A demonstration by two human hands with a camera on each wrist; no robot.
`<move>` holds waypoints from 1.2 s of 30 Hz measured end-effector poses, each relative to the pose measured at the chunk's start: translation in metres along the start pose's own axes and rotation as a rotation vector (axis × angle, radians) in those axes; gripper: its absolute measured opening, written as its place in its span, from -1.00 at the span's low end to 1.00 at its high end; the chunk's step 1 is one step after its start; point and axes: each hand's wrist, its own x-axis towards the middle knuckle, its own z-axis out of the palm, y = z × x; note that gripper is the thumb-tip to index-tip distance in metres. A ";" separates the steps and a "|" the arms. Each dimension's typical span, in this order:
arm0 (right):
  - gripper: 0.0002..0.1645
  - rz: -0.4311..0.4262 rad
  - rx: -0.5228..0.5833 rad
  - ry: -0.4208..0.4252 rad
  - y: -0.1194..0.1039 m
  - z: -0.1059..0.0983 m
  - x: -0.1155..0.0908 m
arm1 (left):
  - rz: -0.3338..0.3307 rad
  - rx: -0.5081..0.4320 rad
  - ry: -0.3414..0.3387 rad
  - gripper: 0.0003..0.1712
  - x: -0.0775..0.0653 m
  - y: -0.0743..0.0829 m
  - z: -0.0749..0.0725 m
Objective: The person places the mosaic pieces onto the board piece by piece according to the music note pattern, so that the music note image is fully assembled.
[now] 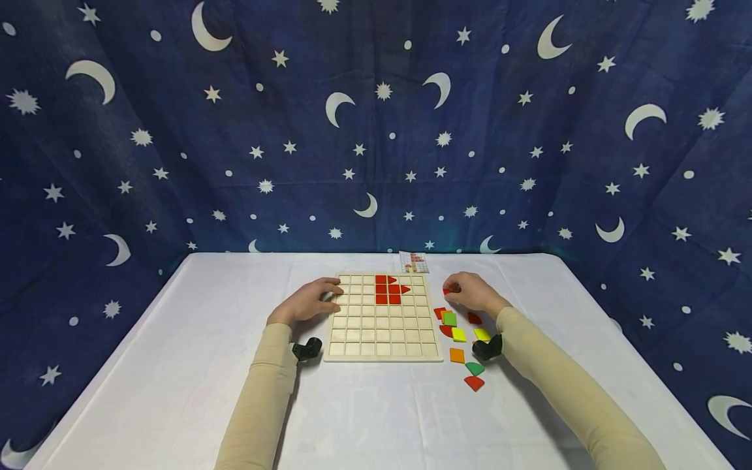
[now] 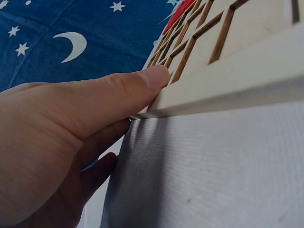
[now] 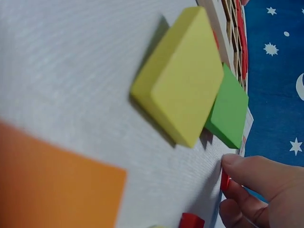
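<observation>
A pale wooden grid board [image 1: 360, 339] lies on the table. Several red squares [image 1: 382, 299] and two red triangles [image 1: 405, 289] fill cells near its far edge. My left hand [image 1: 307, 300] rests at the board's left side, fingers spread along the edge. The left wrist view has its thumb [image 2: 154, 77] on the board's rim. To the right of the board, my right hand [image 1: 474, 292] pinches a small red piece [image 3: 225, 180] between thumb and fingers, close over the cloth. Most of that piece is hidden by the fingers.
Loose pieces lie right of the board: a green square [image 1: 449, 319], yellow square [image 1: 459, 335], orange square [image 1: 457, 356], green quarter-circle [image 1: 474, 369] and red quarter-circle [image 1: 474, 383], among others. Behind the board lies a printed pattern card [image 1: 414, 262]. A starry curtain [image 1: 376, 163] hangs behind.
</observation>
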 end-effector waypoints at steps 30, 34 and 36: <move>-0.73 0.022 0.027 -0.014 -0.023 0.000 0.000 | -0.002 0.006 0.001 -0.49 0.001 0.000 0.000; -0.71 -0.003 0.035 -0.024 -0.033 0.000 0.001 | 0.001 0.009 0.000 -0.49 0.001 0.001 0.000; -0.72 -0.021 0.035 -0.025 -0.038 0.002 0.002 | -0.002 0.008 -0.002 -0.49 0.000 0.001 0.000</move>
